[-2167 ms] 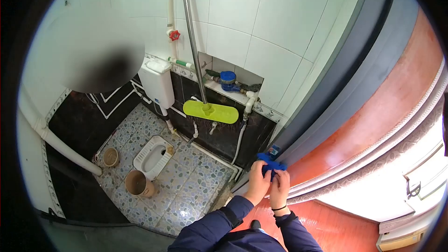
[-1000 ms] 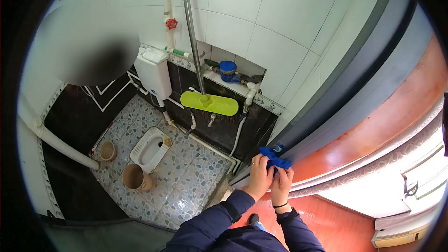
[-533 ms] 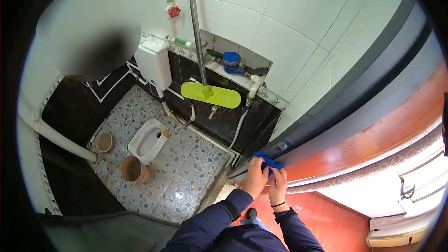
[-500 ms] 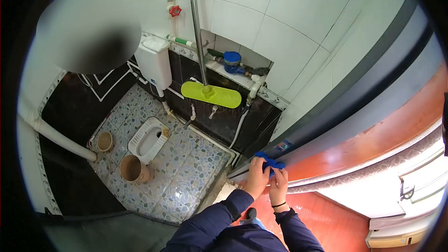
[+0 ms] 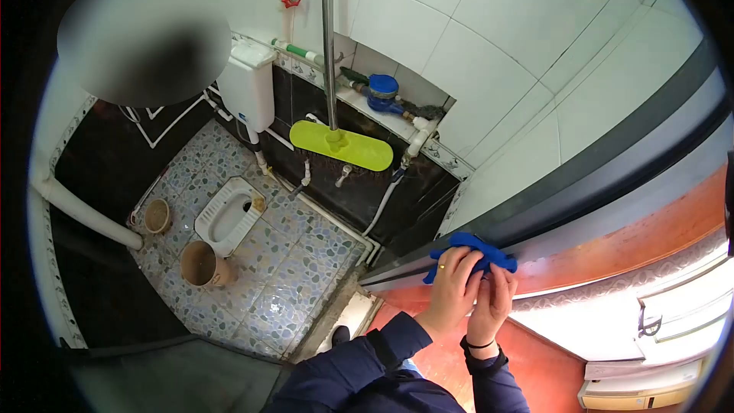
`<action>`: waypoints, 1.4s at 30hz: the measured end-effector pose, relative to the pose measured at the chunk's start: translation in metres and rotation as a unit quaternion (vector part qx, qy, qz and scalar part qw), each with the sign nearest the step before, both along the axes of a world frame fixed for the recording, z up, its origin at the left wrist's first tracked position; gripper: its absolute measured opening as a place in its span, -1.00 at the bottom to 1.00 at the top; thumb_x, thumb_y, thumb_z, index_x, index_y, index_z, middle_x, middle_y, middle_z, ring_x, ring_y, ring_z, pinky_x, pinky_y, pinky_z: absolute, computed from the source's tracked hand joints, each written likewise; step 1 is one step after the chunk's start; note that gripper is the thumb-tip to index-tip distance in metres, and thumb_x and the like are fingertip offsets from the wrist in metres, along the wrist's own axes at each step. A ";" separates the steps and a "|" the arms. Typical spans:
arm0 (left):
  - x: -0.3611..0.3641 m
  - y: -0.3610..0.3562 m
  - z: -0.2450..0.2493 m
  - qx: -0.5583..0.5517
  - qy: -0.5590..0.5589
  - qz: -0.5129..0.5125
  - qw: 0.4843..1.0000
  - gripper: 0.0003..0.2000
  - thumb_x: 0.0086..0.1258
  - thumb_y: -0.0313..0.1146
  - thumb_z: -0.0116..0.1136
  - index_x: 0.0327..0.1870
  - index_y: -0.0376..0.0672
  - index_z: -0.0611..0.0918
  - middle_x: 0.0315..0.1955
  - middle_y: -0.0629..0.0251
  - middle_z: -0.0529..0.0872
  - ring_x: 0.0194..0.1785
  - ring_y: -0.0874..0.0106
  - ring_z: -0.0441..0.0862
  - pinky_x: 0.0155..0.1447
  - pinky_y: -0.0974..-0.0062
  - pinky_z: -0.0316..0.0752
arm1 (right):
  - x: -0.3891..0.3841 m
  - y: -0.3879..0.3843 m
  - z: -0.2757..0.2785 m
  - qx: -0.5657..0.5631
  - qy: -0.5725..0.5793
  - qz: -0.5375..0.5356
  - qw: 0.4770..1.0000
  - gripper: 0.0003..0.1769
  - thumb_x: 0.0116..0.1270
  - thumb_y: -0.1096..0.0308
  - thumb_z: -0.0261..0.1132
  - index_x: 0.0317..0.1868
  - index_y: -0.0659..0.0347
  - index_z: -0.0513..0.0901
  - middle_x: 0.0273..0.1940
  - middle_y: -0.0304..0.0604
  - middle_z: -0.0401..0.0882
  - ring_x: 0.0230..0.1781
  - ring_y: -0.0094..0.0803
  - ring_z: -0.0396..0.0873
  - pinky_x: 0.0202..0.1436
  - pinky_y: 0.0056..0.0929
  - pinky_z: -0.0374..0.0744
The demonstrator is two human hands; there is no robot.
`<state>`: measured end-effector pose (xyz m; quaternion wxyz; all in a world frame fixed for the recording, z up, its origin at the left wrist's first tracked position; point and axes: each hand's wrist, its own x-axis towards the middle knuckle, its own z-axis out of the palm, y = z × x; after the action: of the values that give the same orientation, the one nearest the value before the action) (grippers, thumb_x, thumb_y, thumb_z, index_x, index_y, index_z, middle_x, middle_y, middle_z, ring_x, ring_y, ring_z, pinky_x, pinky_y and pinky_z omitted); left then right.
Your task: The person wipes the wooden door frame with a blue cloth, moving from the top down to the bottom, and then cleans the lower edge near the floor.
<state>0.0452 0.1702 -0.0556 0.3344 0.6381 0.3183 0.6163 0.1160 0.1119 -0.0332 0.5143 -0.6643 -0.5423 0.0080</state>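
Note:
A blue cloth [image 5: 468, 251] is bunched against the dark grey door frame [image 5: 566, 218] right of centre. My left hand [image 5: 453, 291] grips the cloth from the left side, its fingers bent over it and a ring on one finger. Close beside it, my right hand [image 5: 493, 302] has its fingers pinched on the cloth's lower right part, a dark band round the wrist. The two hands are nearly touching, and part of the cloth is hidden behind the fingers.
A lime-green broom [image 5: 342, 145] hangs by the wall below a blue water meter [image 5: 384, 93]. On the tiled floor are a squat toilet [image 5: 229, 216], a brown bucket [image 5: 206, 264] and a smaller bowl [image 5: 157, 216]. A white cistern [image 5: 248, 84] is on the wall.
Both hands have moved right along the door frame with the blue cloth, which now looks more spread out. The camera view has shifted slightly.

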 end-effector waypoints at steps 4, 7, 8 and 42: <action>0.001 0.004 -0.026 -0.012 0.016 -0.001 1.000 -0.63 0.20 -0.53 0.22 0.06 -0.21 0.51 0.00 0.05 0.50 0.11 0.01 0.44 0.19 0.14 0.37 | 0.000 0.000 -0.020 -0.028 -0.002 -0.002 1.000 -0.61 0.27 0.72 0.10 0.08 0.29 0.58 0.07 -0.05 0.42 0.09 -0.22 0.43 0.12 -0.39 0.43; 0.001 0.006 -0.039 -0.020 0.017 0.007 1.000 -0.65 0.15 -0.58 0.23 -0.01 -0.21 0.49 -0.06 0.05 0.49 0.04 -0.01 0.43 0.13 0.13 0.38 | 0.002 0.001 -0.039 -0.043 -0.003 -0.001 0.999 -0.60 0.26 0.71 0.10 0.09 0.27 0.58 0.07 -0.04 0.42 0.07 -0.21 0.44 0.12 -0.40 0.44; -0.001 0.005 -0.045 -0.035 0.024 0.004 0.999 -0.66 0.17 -0.56 0.21 0.00 -0.21 0.50 -0.05 0.04 0.50 0.06 -0.01 0.43 0.16 0.13 0.37 | 0.003 0.002 -0.045 -0.046 -0.026 -0.003 0.999 -0.60 0.28 0.69 0.11 0.10 0.25 0.58 0.04 -0.06 0.42 0.02 -0.25 0.45 0.08 -0.42 0.45; -0.033 0.036 0.103 0.052 -0.038 -0.125 0.990 -0.49 0.46 -0.41 -0.04 0.40 -0.36 0.27 0.33 -0.20 0.30 0.38 -0.07 0.28 0.43 0.17 0.18 | -0.034 0.037 0.118 0.097 -0.074 0.073 0.990 -0.48 0.24 0.77 0.00 0.24 0.43 0.46 0.19 0.11 0.43 0.08 -0.16 0.57 0.17 -0.33 0.55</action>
<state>0.0120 0.2059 0.0479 0.3867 0.6652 0.1907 0.6097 0.0822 0.1485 0.0847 0.5328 -0.5688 -0.6240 -0.0564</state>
